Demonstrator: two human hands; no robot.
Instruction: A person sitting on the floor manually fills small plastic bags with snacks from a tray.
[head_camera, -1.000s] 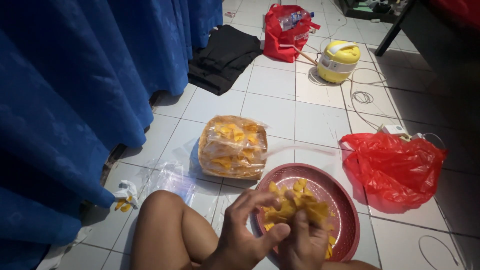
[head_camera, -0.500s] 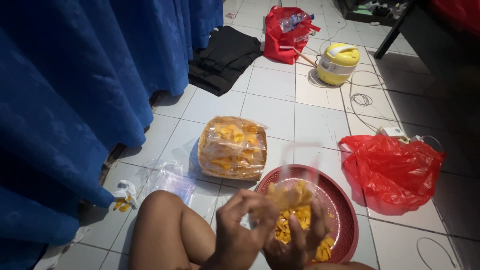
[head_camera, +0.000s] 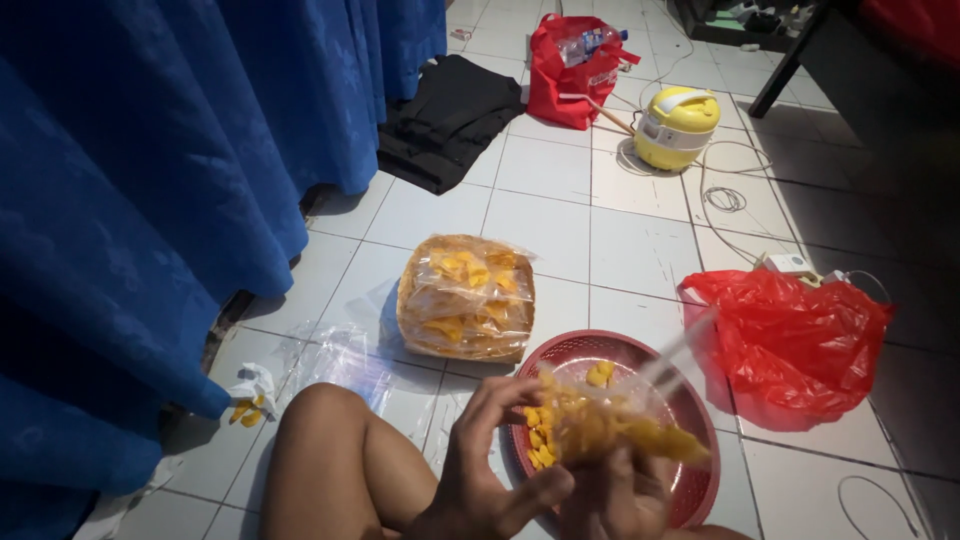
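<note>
Far left: a heavy blue fabric curtain (head_camera: 150, 170) hangs down to the white tiled floor (head_camera: 620, 240). At its foot lies a small crumpled clear wrapper with yellow scraps (head_camera: 248, 395). Just right of it, empty clear plastic bags (head_camera: 335, 355) lie flat on the tiles, beside the person's bare knee (head_camera: 330, 450).

Further back, a folded black cloth (head_camera: 450, 120) lies against the curtain's edge.

Centre: a sealed clear plastic pack filled with yellow chips (head_camera: 467, 297) rests on the floor, just behind the basket and apart from both hands.

Lower centre: the left hand (head_camera: 490, 480) is raised over the near rim of a round red plastic basket (head_camera: 690, 480), fingers spread and half curled, the thumb pressed toward the small clear plastic bag of yellow chips (head_camera: 610, 425). The right hand (head_camera: 615, 500), mostly hidden at the frame's bottom edge, is closed on the lower part of that bag from beneath. The bag is held above the basket, tilted, its open end blurred. Loose yellow chips (head_camera: 540, 440) lie inside the basket.

Back centre-right: a red shopping bag with bottles (head_camera: 570, 70), then a yellow rounded electric cooker (head_camera: 678, 125) with a white cord (head_camera: 725, 195) trailing over the tiles.

Right: a crumpled red plastic bag (head_camera: 790, 335) lies beside the basket, close to its rim.
</note>
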